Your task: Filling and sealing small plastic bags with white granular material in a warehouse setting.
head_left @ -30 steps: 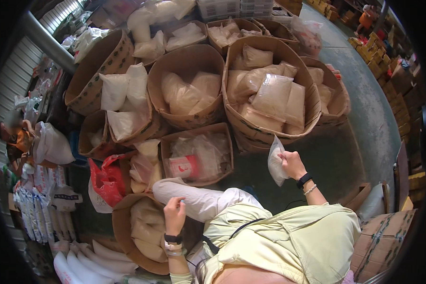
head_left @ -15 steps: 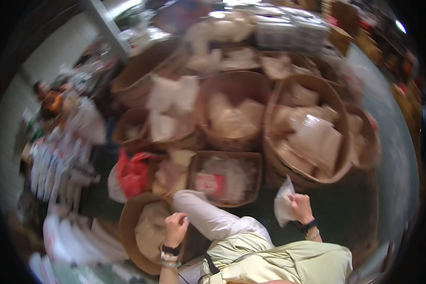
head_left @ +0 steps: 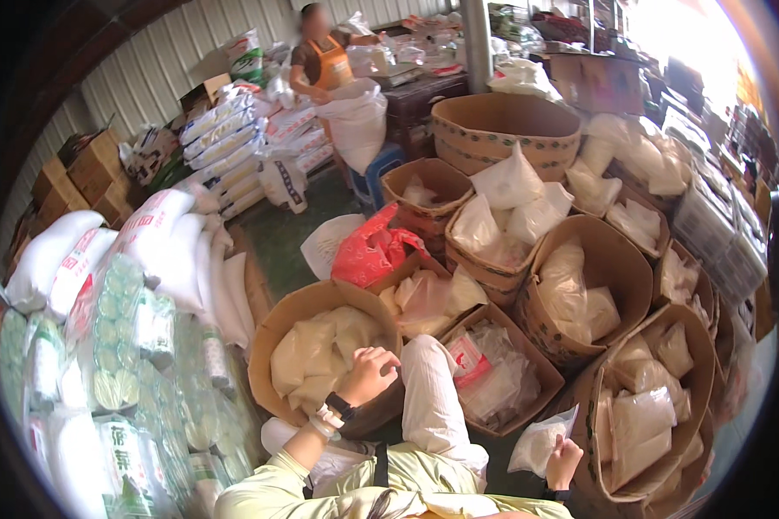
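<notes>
My left hand point(head_left: 370, 374), with a dark watch on its wrist, hovers over the near right part of a round cardboard drum point(head_left: 270, 327). Its fingers are loosely bent and a little apart, and I see nothing in them. In the drum lie clear bags of cream-coloured powder point(head_left: 320, 348). Low on the right, my right hand point(head_left: 564, 463) is closed on the upper right edge of a clear plastic bag point(head_left: 537, 441) with pale contents. That bag hangs between a square carton of flat plastic bags point(head_left: 493, 381) and a tall cardboard drum of filled bags point(head_left: 593, 415).
More cardboard drums point(head_left: 593, 285) with filled bags stand ahead and right. A red plastic bag point(head_left: 376, 251) lies behind the near drum. White sacks point(head_left: 160, 242) and green-printed packs point(head_left: 138, 363) line the left. Further back, a person in an orange apron point(head_left: 333, 65) handles a large white sack.
My view has swung left, so the drums appear further right and the left-side stacks show fully. The bag is still in my right hand; my left hand is still by the near drum.
</notes>
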The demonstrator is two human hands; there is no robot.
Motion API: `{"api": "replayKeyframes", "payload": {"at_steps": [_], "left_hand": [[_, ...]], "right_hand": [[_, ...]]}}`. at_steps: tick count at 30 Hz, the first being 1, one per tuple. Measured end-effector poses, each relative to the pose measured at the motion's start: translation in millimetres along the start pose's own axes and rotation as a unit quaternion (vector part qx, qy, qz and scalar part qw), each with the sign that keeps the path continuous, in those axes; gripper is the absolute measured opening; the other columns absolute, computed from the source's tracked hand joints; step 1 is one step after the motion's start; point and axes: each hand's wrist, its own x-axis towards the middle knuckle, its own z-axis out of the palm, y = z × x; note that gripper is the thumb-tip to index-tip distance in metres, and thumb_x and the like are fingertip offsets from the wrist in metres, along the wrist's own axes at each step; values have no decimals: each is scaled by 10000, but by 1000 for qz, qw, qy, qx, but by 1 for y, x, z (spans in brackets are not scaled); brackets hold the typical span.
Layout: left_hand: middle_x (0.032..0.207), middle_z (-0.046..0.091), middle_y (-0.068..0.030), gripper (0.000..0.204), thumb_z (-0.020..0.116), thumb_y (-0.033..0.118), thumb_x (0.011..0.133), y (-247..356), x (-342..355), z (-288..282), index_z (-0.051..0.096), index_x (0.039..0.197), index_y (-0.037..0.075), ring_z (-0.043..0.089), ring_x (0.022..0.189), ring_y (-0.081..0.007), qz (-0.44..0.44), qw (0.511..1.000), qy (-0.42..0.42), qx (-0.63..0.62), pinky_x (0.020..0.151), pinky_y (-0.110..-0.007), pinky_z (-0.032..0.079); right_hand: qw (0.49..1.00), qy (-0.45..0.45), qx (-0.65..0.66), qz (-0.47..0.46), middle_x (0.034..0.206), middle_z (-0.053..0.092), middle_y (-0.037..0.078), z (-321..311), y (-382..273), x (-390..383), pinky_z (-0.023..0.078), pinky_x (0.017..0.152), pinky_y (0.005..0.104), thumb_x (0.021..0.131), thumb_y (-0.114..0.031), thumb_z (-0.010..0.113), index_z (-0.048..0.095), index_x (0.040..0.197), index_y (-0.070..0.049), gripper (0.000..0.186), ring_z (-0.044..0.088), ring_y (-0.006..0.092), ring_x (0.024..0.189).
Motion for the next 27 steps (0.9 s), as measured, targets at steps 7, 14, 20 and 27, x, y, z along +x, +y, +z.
{"api": "replayKeyframes", "payload": {"at_steps": [7, 14, 20, 27], "left_hand": [[791, 608, -23, 38, 649, 143, 749, -19, -7, -9, 637, 782, 128, 597, 833, -226, -36, 999, 17, 6, 865, -395, 389], [765, 594, -18, 52, 658, 135, 731, -21, -6, -2, 631, 775, 132, 597, 802, -212, -31, 999, 2, -20, 826, -389, 407], [752, 629, -76, 105, 646, 49, 664, -23, 5, -4, 650, 763, 86, 610, 736, -274, -1, 998, -3, -56, 682, -399, 469], [801, 597, -115, 126, 630, -20, 693, -34, 11, 11, 619, 812, 19, 587, 735, -290, -36, 990, -108, -78, 703, -390, 463]], "right_hand": [[999, 11, -7, -44, 513, 351, 253, 12, 13, 10, 245, 447, 433, 910, -139, 583, 429, 587, 90, 425, 286, 213, 426], [999, 16, 43, -25, 559, 403, 235, 1, 12, -6, 323, 487, 406, 869, -86, 527, 500, 658, 69, 263, 369, 207, 475], [1000, 0, -23, 0, 709, 570, 230, -21, -22, -17, 441, 596, 455, 809, -101, 500, 603, 733, 11, 171, 580, 392, 672], [993, 68, 38, 85, 665, 546, 266, -60, 4, -26, 429, 525, 410, 772, -26, 554, 614, 661, 39, 142, 582, 368, 564]]}}
